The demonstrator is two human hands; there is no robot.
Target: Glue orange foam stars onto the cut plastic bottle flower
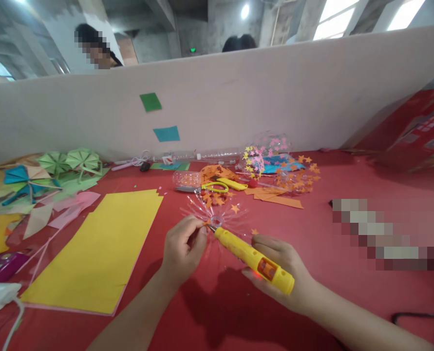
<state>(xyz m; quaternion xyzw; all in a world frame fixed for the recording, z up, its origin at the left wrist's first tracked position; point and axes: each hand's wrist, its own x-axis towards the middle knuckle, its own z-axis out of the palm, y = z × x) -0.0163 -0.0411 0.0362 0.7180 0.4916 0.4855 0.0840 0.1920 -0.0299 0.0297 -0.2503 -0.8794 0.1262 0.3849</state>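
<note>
- The left hand [183,248] pinches a small orange paper star [206,223] between thumb and fingertips, closed on its edge; so tight a pinch probably keeps so slight a piece from slipping.
- The right hand [292,261] is clamped around a yellow plastic glue gun [240,247], whose handle is hidden beneath the body. The gun slants forward and to the left, apparently so that its metal nozzle meets the star from the side opposite the pinching fingers; whether nozzle and star touch, I cannot tell.
- The star is held over a clear plastic spray of thin strips around a ring [216,222], which lies on the red tabletop [348,292] straight ahead of the person. Its place between the 2 hands seems chosen for short reach.
- Loose orange paper stars [235,208] lie just beyond the spray, presumably close for easy picking.
- Metal scissors with yellow handles [220,185] and a yellow plastic cutter [233,184] lie farther back, likely to leave the working spot free.
- Behind them, 1 clear plastic piece dotted with yellow and pink stars [253,161] stands near the white partition board [217,102], perhaps out of the way of the arms.
- Flat yellow paper sheets [92,248] lie to the left, beside the left forearm, seemingly set aside yet within reach.
</note>
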